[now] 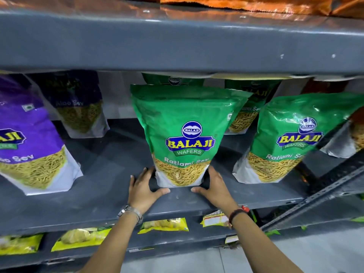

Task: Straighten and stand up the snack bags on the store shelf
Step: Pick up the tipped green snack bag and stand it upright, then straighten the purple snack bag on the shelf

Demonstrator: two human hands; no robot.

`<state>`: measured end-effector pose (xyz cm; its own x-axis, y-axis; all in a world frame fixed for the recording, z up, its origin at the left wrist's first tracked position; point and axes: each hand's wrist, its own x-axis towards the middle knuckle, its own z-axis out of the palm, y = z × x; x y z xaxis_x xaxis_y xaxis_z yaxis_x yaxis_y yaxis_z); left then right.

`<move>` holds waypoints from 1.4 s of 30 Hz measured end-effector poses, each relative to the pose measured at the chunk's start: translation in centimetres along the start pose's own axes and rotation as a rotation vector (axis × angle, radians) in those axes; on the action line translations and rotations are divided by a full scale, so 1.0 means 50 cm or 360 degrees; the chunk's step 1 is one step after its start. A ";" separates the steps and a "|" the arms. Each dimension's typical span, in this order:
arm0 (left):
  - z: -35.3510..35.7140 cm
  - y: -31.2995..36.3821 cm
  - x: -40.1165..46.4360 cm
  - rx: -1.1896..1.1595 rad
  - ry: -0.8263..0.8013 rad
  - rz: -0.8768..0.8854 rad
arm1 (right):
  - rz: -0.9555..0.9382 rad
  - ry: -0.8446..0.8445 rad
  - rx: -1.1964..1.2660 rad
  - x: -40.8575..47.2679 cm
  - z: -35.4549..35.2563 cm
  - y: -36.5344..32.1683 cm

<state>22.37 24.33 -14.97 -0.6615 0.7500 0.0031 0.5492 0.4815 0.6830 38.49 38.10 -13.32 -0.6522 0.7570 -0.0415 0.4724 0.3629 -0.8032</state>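
Note:
A green Ratlami Sev bag [185,133] stands upright in the middle of the grey shelf [110,174]. My left hand [142,189] cups its lower left corner, and my right hand [213,189] cups its lower right corner; both press against the bag's base. A second green bag [285,140] leans to the right of it. Two more green bags [248,111] stand behind. A purple Aloo Sev bag [29,146] leans at the left, with another purple bag [78,103] behind it.
The upper shelf's grey edge [177,42] hangs just above the bag tops, with orange bags [246,2] on it. Yellow-green packets [163,224] lie on the shelf below. A slanted metal upright [315,196] crosses at the right.

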 end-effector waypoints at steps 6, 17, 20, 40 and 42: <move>0.009 -0.006 -0.003 0.0044 0.0099 0.0063 | -0.0021 0.0034 0.0002 -0.002 0.002 0.006; 0.010 -0.006 -0.005 0.0096 0.0113 0.0067 | -0.0025 0.0000 0.0034 -0.004 -0.006 0.005; 0.011 -0.002 -0.005 0.0116 0.0137 0.0070 | -0.0018 0.0005 0.0029 -0.003 -0.003 0.007; -0.138 -0.139 -0.092 -0.0243 0.0665 0.0118 | -0.0501 0.0788 0.0026 -0.126 0.142 -0.123; -0.204 -0.207 -0.106 -0.0217 0.0793 0.0078 | -0.0548 0.0693 0.0023 -0.125 0.216 -0.178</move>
<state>14.98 10.74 -14.63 -0.8178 0.4473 0.3622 0.5360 0.3627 0.7623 31.92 24.26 -12.33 -0.4606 0.7517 0.4720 0.2648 0.6239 -0.7353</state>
